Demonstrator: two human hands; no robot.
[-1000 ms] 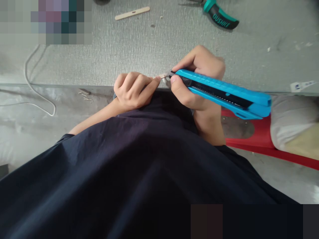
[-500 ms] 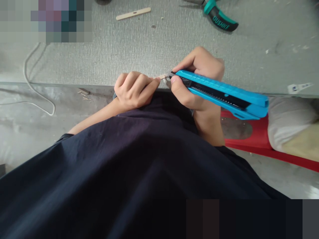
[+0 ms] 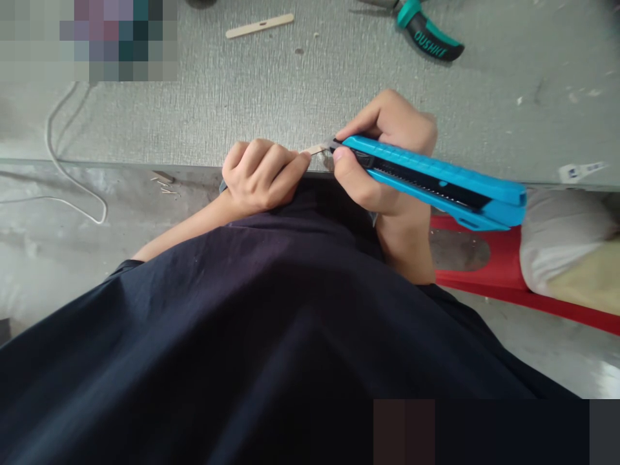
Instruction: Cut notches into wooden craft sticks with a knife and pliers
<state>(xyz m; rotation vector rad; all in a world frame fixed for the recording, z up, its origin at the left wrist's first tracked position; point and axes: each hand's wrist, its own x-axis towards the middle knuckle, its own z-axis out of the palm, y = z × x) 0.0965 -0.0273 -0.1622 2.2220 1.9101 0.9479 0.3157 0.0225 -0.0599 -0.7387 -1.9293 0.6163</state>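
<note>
My right hand (image 3: 387, 155) is closed around a blue utility knife (image 3: 436, 181), its handle slanting down to the right and its tip pointing left. At that tip, the blade meets a thin, pale wooden stick (image 3: 316, 150) at the front edge of the table. My left hand (image 3: 266, 171) is closed, knuckles up, pinching the other end of this stick between thumb and finger; most of the stick is hidden inside the fist. Another wooden craft stick (image 3: 260, 26), with a small dark slot in its middle, lies farther back on the table.
Pliers with black and teal handles (image 3: 430, 35) lie at the back of the grey textured table (image 3: 184, 116). A white cable (image 3: 51, 132) hangs over the left edge. Below right is a red stool (image 3: 504, 248). Wood slivers (image 3: 167, 189) lie on the floor.
The knife's rear end has swung very slightly to the right and up. Both hands stay in nearly the same place, with their grips unchanged.
</note>
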